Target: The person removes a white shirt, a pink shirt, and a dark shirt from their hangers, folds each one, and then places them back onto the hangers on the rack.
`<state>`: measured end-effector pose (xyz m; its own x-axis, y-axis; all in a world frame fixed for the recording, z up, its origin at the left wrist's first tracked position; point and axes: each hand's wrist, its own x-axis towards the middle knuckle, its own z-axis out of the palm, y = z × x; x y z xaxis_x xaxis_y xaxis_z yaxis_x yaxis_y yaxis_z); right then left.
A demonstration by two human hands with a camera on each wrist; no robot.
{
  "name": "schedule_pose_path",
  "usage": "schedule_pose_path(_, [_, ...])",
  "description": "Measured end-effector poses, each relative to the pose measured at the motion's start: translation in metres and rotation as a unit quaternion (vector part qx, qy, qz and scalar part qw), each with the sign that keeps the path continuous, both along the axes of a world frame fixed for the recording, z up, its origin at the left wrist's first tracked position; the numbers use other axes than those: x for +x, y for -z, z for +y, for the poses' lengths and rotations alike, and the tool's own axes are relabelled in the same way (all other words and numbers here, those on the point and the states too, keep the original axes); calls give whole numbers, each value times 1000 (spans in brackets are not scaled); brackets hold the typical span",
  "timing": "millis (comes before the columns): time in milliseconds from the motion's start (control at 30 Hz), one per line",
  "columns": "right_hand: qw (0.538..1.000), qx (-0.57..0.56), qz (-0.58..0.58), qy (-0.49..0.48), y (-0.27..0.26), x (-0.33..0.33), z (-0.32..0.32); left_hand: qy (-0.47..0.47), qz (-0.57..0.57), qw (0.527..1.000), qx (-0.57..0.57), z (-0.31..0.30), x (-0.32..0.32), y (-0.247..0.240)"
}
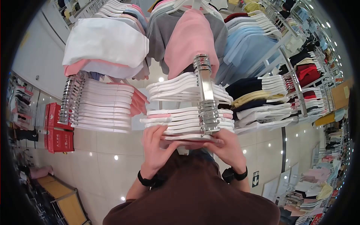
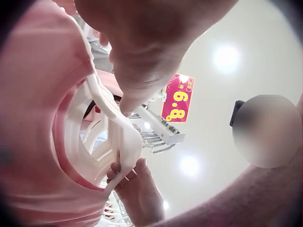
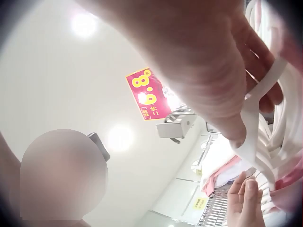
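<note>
At the near end of the center rail hangs a pink shirt (image 2: 33,104) on a white clothes hanger (image 2: 125,137). My left hand (image 1: 155,148) grips one side of this hanger, with the thumb at the near face and the fingers reaching over the top. On the opposite side my right hand (image 1: 228,148) pinches the hanger; in the right wrist view its thumb lies on the white plastic and its fingers are behind. Close behind are several more white hangers (image 1: 180,123), hooked on the metal rail (image 1: 206,86).
White hangers (image 1: 105,108) fill a rail at left, below a folded white garment (image 1: 107,41). A pink garment (image 1: 191,41) drapes over the center rack. Blue shirts (image 1: 247,48) and dark garments (image 1: 243,88) hang at right. Red boxes (image 1: 60,138) stand on the floor at left.
</note>
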<state>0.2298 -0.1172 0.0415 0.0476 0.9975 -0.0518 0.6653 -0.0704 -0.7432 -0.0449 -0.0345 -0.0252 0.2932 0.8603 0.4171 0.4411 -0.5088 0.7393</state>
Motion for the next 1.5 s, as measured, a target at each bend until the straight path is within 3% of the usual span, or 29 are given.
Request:
schedule_pose_path(33, [1000, -3, 1, -1, 2, -1, -1, -1, 1, 1000, -3, 3, 3, -7])
schedule_pose_path(100, [975, 215, -13, 56, 10, -1, 0, 81, 66, 994, 23, 15, 14, -23])
schedule_pose_path(133, [977, 208, -21, 51, 20, 4, 1, 111, 115, 987, 11, 18, 19, -30])
schedule_pose_path(267, [976, 213, -8, 51, 6, -9, 32, 146, 131, 980, 19, 40, 44, -41])
schedule_pose_path(333, [983, 148, 105, -1, 16, -8, 45, 175, 106, 979, 24, 53, 51, -35])
schedule_pose_path(433, [987, 104, 123, -17, 18, -9, 56, 210, 107, 972, 6, 64, 55, -28])
schedule_pose_path(567, [974, 128, 187, -10, 37, -8, 67, 193, 74, 978, 10, 73, 62, -27])
schedule_pose_path(733, [975, 117, 191, -14, 29, -2, 75, 167, 91, 981, 38, 80, 67, -24])
schedule_pose_path(800, [988, 136, 52, -40, 36, 10, 77, 159, 86, 983, 30, 77, 69, -26])
schedule_pose_path(833, [988, 138, 50, -41, 15, 11, 76, 152, 82, 985, 20, 76, 70, -27])
schedule_pose_path(867, [995, 59, 38, -72, -20, 8, 73, 151, 81, 985, 23, 73, 70, -26])
schedule_pose_path(933, [994, -17, 25, -101, -41, 31, 77, 153, 62, 986, 16, 66, 69, -19])
schedule_pose_path(1000, [974, -15, 90, -206, -23, 84, 86, 153, 57, 987, 13, 61, 69, -14])
schedule_pose_path(1100, [970, 59, 233, -26, -28, 95, 126, 149, 53, 987, 15, 59, 72, -6])
schedule_pose_path(1200, [980, 113, 155, 59, -32, 87, 172, 144, 52, 988, 22, 59, 77, 0])
schedule_pose_path(1267, [985, 113, -103, 79, -20, 88, 199, 137, 50, 989, 22, 56, 76, 1])
schedule_pose_path(1300, [985, 117, -101, 80, -15, 91, 209, 138, 49, 989, 9, 56, 76, 0])
schedule_pose_path(1367, [965, 102, -219, 104, -9, 100, 224, 138, 46, 989, 0, 54, 75, -1])
schedule_pose_path(1500, [938, 137, -289, 134, -18, 114, 230, 126, 49, 991, 4, 48, 72, -1])
